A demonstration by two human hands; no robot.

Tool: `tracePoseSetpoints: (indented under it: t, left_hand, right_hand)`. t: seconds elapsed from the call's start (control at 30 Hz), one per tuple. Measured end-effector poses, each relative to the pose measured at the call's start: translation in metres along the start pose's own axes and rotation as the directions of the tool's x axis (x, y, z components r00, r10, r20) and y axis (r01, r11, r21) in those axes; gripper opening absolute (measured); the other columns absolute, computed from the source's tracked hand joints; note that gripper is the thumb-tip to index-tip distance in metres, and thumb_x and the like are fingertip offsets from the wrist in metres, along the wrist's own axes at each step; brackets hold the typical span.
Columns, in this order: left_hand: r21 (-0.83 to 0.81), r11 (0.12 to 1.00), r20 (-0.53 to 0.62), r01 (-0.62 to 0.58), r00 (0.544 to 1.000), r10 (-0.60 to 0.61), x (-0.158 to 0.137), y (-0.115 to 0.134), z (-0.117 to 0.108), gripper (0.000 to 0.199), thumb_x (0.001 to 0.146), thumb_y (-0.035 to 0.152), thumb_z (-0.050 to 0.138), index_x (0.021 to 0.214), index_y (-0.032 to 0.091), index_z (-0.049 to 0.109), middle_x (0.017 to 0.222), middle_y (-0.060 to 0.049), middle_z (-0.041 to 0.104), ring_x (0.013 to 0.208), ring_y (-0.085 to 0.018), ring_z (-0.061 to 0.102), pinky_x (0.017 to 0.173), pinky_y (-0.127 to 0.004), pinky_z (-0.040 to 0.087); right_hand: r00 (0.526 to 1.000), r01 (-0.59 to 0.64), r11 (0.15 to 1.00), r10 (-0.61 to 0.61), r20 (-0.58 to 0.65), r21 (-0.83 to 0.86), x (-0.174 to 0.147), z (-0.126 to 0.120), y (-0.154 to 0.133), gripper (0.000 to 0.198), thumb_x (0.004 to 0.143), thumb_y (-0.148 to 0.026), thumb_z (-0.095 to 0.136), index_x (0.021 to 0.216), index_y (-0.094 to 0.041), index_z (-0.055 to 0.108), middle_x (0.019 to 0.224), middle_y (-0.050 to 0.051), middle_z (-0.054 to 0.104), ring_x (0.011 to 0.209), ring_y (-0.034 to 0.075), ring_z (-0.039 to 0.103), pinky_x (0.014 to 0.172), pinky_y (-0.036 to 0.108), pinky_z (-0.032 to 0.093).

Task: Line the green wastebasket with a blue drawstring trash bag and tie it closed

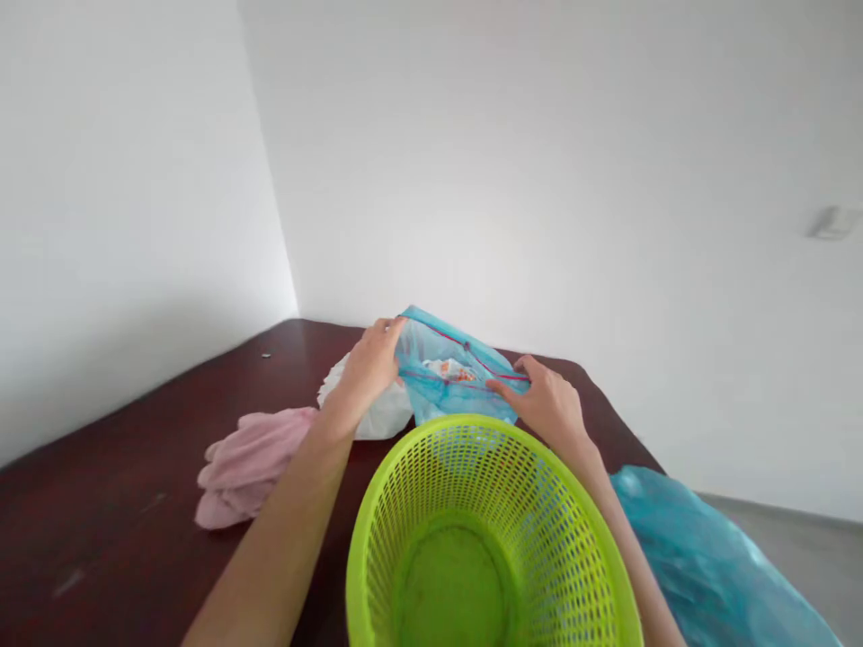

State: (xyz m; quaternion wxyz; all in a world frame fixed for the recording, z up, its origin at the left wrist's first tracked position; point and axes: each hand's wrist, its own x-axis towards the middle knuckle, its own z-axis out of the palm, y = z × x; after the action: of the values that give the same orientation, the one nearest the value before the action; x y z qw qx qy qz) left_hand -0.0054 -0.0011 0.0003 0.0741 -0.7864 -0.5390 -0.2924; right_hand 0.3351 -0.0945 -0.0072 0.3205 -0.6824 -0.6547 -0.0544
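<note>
The left hand (373,359) and right hand (547,400) grasp a red-trimmed blue bag (462,400), its mouth spread beyond a green basket (455,575).

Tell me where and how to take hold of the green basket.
Grip the green basket by its rim, probably at the left and right sides, from above: the wide mouth faces up toward the camera, leaving the rim's inner edge exposed.

Green round plastic basket (458,575) before blue plastic drawstring bag (449,395), pink cloth bundle (256,458) left, crumpled blue plastic (701,557) right
</note>
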Motion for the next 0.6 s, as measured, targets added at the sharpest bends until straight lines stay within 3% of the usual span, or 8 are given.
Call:
tracePoseSetpoints:
  t: [0.1,0.17,0.3,0.43,0.6]
  left_hand:
    - [0.01,0.999,0.034,0.043,0.998,-0.043,-0.003,-0.004,-0.001,0.075,0.097,0.001,0.066,0.168,0.021,0.055,0.169,-0.021,0.059,0.152,-0.039,0.066,0.129,-0.051,0.058]
    - [0.018,0.998,0.053,0.058,0.997,-0.059,-0.005,-0.005,0.002,0.064,0.099,0.003,0.065,0.16,0.023,0.062,0.172,-0.02,0.057,0.151,-0.039,0.068,0.124,-0.049,0.06]
    - [-0.035,0.993,0.019,0.116,0.993,-0.115,-0.003,-0.002,0.009,0.05,0.104,0.008,0.062,0.152,0.025,0.067,0.166,-0.017,0.063,0.138,-0.036,0.076,0.112,-0.044,0.065]
    - [-0.144,0.97,-0.039,0.196,0.978,-0.203,0.006,-0.005,0.011,0.048,0.105,0.016,0.066,0.153,0.018,0.067,0.152,-0.02,0.075,0.139,-0.038,0.076,0.117,-0.047,0.062]
    - [-0.322,0.91,0.017,0.261,0.963,-0.27,0.014,-0.011,0.011,0.046,0.108,0.028,0.071,0.152,0.016,0.073,0.148,-0.02,0.082,0.139,-0.039,0.078,0.121,-0.051,0.06]
  right_hand:
    - [0.997,-0.071,0.997,0.07,0.02,0.027,0.003,0.007,0.012,0.026,0.1,-0.043,0.068,0.081,-0.027,0.063,0.078,0.003,0.07,0.075,0.023,0.058,0.069,0.036,0.029]
    - [0.992,-0.118,0.984,0.124,-0.032,0.131,0.007,0.01,0.023,0.024,0.093,-0.033,0.062,0.071,-0.026,0.055,0.068,0.0,0.058,0.069,0.021,0.052,0.068,0.036,0.03]
    - [0.966,-0.14,0.946,0.196,-0.171,0.294,0.014,0.012,0.045,0.015,0.08,-0.033,0.061,0.07,-0.027,0.052,0.062,-0.002,0.052,0.066,0.02,0.049,0.067,0.036,0.033]
    - [0.948,-0.103,0.919,0.206,-0.241,0.381,0.015,0.01,0.054,0.019,0.065,-0.028,0.062,0.066,-0.028,0.043,0.061,-0.004,0.043,0.066,0.018,0.04,0.066,0.036,0.028]
    - [0.935,-0.022,0.733,0.256,-0.245,0.68,0.015,0.009,0.05,0.03,0.061,-0.026,0.061,0.067,-0.03,0.031,0.064,-0.007,0.033,0.066,0.015,0.03,0.063,0.034,0.021]
